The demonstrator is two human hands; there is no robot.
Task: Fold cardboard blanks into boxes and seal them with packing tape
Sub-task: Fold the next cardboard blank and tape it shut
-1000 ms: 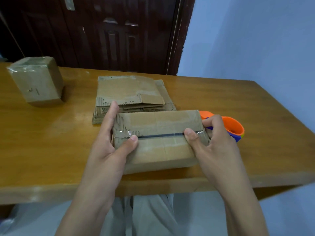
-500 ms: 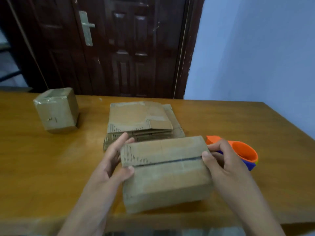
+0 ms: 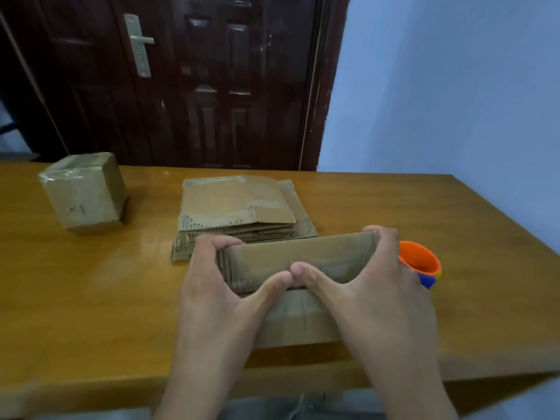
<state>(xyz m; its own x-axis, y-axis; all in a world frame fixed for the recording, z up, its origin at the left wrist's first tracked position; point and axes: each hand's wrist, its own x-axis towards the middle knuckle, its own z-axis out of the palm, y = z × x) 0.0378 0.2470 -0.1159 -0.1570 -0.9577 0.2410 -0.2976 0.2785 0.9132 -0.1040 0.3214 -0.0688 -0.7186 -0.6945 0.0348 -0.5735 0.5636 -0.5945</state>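
Observation:
A brown cardboard box [image 3: 298, 259] stands near the table's front edge, its top flaps meeting along a dark seam. My left hand [image 3: 216, 286] grips its left end, fingers curled over the far edge, thumb on the seam. My right hand [image 3: 374, 286] grips the right end the same way. Both thumb tips meet at the middle of the seam. Just right of my right hand sits an orange and blue tape dispenser [image 3: 419, 262], partly hidden. Behind the box lies a stack of flat cardboard blanks [image 3: 239, 207].
A taped, finished box [image 3: 83, 192] stands at the back left of the wooden table [image 3: 91, 298]. A dark wooden door [image 3: 188, 80] and a pale blue wall [image 3: 454, 86] are behind the table. The table's right edge runs diagonally past the dispenser.
Both thumbs have slid inward along the seam from the box ends to its middle. My fingers now wrap over the far edge. The camera has tilted up.

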